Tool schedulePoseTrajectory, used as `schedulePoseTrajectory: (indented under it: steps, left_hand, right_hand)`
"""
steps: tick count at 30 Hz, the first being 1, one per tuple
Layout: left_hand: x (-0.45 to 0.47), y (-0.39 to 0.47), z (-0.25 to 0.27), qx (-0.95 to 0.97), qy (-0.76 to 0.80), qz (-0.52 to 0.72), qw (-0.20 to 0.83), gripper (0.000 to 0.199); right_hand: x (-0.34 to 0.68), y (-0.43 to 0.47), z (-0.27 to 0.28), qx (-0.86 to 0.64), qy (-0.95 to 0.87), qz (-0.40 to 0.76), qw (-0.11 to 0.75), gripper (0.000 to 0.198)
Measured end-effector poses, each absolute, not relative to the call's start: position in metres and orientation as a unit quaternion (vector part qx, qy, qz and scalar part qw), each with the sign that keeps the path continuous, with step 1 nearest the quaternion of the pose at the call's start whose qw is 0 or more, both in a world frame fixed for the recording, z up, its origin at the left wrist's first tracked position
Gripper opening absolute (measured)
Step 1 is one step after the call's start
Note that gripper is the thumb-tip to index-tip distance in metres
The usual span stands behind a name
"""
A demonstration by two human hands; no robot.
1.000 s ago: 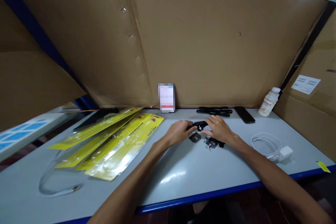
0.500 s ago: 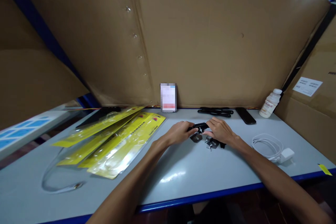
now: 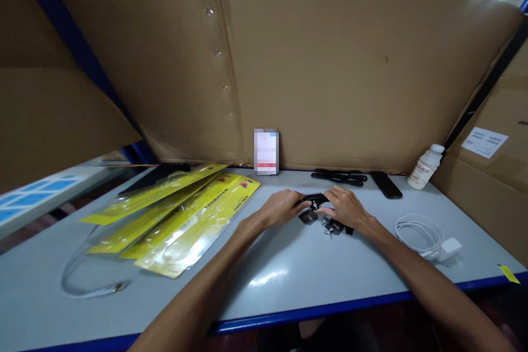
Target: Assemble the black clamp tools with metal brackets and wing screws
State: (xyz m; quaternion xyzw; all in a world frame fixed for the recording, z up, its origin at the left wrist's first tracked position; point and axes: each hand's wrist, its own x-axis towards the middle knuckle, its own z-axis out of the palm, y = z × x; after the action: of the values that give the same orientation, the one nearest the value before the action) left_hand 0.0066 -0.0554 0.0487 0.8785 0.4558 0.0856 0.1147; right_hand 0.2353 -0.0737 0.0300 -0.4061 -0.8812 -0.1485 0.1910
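My left hand [image 3: 284,207] and my right hand [image 3: 346,206] hold a short black part [image 3: 315,198] between them, one at each end. It has a notched lower edge; its exact kind I cannot make out. Fingers of both hands are closed on it, just above the grey table [image 3: 280,297]. Below it lies a dark flat piece [image 3: 308,217]. Another dark flat piece [image 3: 335,226] lies under my right hand, partly hidden, with small silvery screws [image 3: 328,232] at its front edge.
Yellow-backed clear packages [image 3: 193,220] fan out at left beside a grey cable [image 3: 68,269]. Behind my hands are black strip-like pieces [image 3: 340,177], a propped screen [image 3: 266,151] and a dark phone [image 3: 386,185]. At right are a bottle [image 3: 425,168] and a white charger [image 3: 449,249].
The view has shifted slightly. Both hands keep their hold on the black part in nearly the same place, and the things on the table stay where they were.
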Motion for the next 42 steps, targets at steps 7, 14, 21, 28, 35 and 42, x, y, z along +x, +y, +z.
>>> schedulePoseTrajectory:
  steps: [7, 14, 21, 28, 35, 42]
  left_hand:
    - [0.009, -0.061, 0.054, 0.871, 0.474, 0.079, 0.106, 0.044]
    - [0.013, -0.064, 0.058, 0.863, 0.481, 0.094, 0.121, 0.047]
    - [0.013, -0.061, 0.054, 0.861, 0.48, 0.103, 0.136, 0.047]
    - [0.011, -0.056, 0.045, 0.863, 0.476, 0.1, 0.135, 0.047]
    - [0.014, -0.062, 0.053, 0.858, 0.49, 0.094, 0.121, 0.047]
    - [0.012, -0.061, 0.053, 0.861, 0.486, 0.085, 0.123, 0.048]
  right_hand:
    - [0.233, -0.076, 0.027, -0.415, -0.87, -0.178, 0.199, 0.035]
    - [0.227, -0.077, 0.027, -0.433, -0.843, -0.233, 0.218, 0.049]
    - [0.228, -0.076, 0.024, -0.425, -0.842, -0.243, 0.227, 0.05]
    - [0.231, -0.07, 0.025, -0.401, -0.856, -0.242, 0.219, 0.047]
    - [0.232, -0.07, 0.029, -0.398, -0.858, -0.246, 0.213, 0.046]
    - [0.23, -0.071, 0.029, -0.407, -0.858, -0.245, 0.198, 0.051]
